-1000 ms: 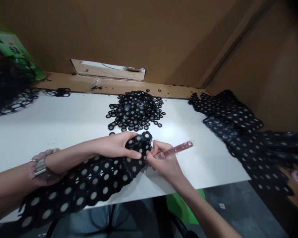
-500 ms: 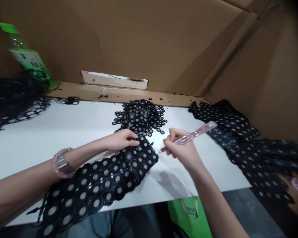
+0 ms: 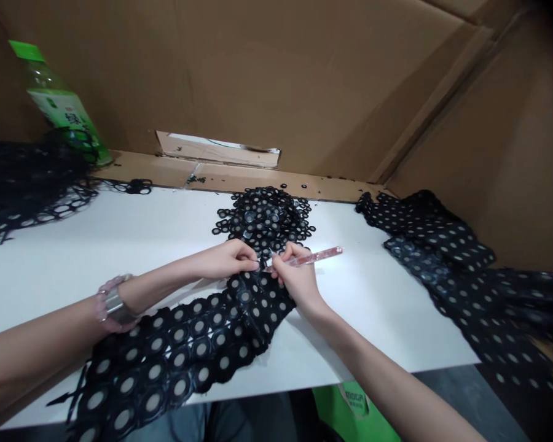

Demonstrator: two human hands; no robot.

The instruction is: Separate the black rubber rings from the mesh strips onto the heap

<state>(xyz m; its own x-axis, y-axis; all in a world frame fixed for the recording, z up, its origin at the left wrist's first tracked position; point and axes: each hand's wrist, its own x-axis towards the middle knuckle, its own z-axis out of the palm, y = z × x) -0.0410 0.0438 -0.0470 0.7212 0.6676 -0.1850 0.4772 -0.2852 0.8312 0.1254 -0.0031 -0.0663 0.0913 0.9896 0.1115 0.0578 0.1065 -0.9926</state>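
My left hand (image 3: 235, 258) is closed in a pinch on a small black piece, mostly hidden by the fingertips, at the upper edge of a black sheet with pale round dots (image 3: 179, 356). The sheet lies across the front of the table, its right end folded over, partly under my left forearm. In my right hand (image 3: 297, 276) is a slim pen-shaped tool (image 3: 325, 253) with a reddish clear handle, its tip close to my left fingertips. Just beyond both hands sits a heap of small black rings with pale centres (image 3: 267, 215).
More black dotted sheet (image 3: 451, 264) lies at right, running over the table edge. Black netting (image 3: 23, 184) is bunched at left beside a green bottle (image 3: 69, 116). Cardboard walls (image 3: 281, 80) enclose the white table (image 3: 166, 227). A green bag (image 3: 350, 417) hangs below the front edge.
My right hand has moved left with the pen-shaped tool, bringing its tip up to my left fingertips. My left hand stays pinched in nearly the same place.
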